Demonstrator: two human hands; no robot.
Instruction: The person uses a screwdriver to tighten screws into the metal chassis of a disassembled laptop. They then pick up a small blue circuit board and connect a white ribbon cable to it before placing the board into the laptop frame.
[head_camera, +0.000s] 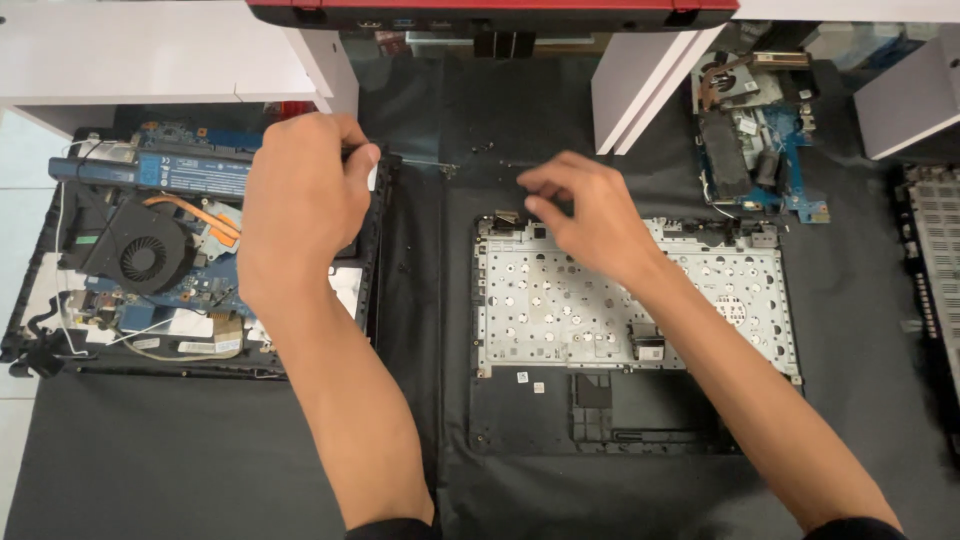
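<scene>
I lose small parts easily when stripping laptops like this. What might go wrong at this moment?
1. Small dark screws lie loose on the black mat; they are hard to see, and a sleeve or arm might sweep them away.
2. The right hand pinches something too small to make out above the keyboard frame; dropped, it might vanish among the holes.
3. The left hand hovers over the open laptop base and might snag its thin wires.

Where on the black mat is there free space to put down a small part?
Free: the mat near edge, below the open laptop base, and the strip at far right between the keyboard frame and the grille. Crowded: the far edge, where both hands, left and right, work near loose screws.
</scene>
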